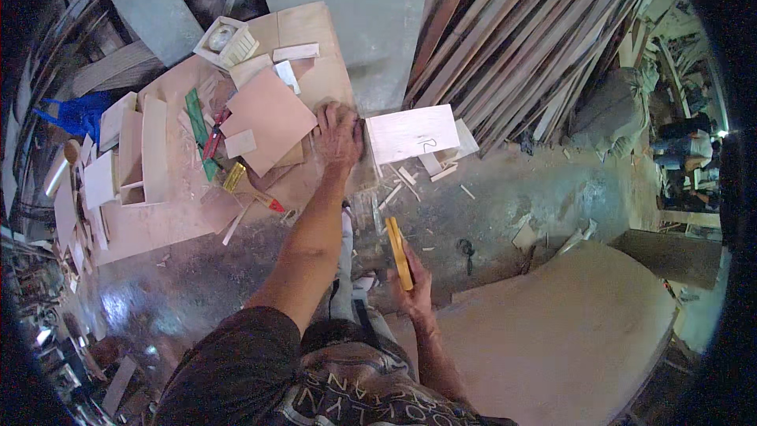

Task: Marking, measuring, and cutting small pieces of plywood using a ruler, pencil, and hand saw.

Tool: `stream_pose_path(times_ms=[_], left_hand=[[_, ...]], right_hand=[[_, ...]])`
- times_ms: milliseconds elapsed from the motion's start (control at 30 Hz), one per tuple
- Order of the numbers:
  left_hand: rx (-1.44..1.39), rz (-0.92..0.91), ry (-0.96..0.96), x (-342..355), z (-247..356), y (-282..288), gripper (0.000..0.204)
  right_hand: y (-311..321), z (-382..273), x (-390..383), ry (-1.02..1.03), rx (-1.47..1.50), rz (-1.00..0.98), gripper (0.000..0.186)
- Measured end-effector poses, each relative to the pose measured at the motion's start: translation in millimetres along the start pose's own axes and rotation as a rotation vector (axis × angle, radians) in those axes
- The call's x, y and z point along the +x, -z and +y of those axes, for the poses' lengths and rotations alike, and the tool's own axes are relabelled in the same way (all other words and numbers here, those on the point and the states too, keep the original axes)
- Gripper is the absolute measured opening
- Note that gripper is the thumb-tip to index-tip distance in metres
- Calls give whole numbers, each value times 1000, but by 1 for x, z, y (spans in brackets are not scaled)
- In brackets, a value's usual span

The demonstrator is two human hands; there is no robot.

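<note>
My left hand [339,136] lies on the right edge of the work board, fingers bent slightly and a little apart, with no held thing visible under it. Just right of it is a pale wooden panel [412,138] with a pencil mark; whether the fingers touch it I cannot tell. To its left lies a notched tan sheet [272,122] with a small square piece on top. Low in front of me, my right hand [415,282] is closed around a long, narrow yellow tool [399,252], tilted upward; its exact kind is unclear.
On the work board [181,221] are red-handled pliers [213,140], a green strip [194,122], a yellow tool [234,177] and a wooden box [225,42]. Long planks [520,39] lean at the back right. Offcuts [406,177] litter the floor; a large curved sheet [552,331] lies right.
</note>
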State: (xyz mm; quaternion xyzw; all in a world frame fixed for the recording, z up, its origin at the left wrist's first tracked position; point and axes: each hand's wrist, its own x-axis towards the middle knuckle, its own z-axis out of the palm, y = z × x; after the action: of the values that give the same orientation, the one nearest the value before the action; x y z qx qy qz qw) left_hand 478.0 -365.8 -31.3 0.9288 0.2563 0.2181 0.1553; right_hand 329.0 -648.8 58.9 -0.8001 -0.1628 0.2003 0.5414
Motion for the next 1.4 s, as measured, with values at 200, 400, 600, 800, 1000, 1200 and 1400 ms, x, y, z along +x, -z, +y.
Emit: stream_pose_path(times_ms=[200,400,600,800,1000,1200,1400], left_hand=[[-72,26,-43,-2,-3,-1,21],[-52,51,-36,-1,-1,-7,21],[-54,20,17,-1,-4,-8,18],[-69,18,5,-2,-3,-4,16],[-16,-6,5,-1,1,-4,16],[1,23,-13,-3,-5,-3,16],[0,11,-4,-1,0,-4,18]], right_hand=[[-6,0,4,9,67,293,48],[-4,14,13,132,2,324,44],[-5,8,3,-17,121,242,43],[-10,7,2,-1,164,268,44],[0,3,-4,-101,163,212,43],[-3,8,-14,-275,159,139,44],[-10,25,0,106,4,280,43]])
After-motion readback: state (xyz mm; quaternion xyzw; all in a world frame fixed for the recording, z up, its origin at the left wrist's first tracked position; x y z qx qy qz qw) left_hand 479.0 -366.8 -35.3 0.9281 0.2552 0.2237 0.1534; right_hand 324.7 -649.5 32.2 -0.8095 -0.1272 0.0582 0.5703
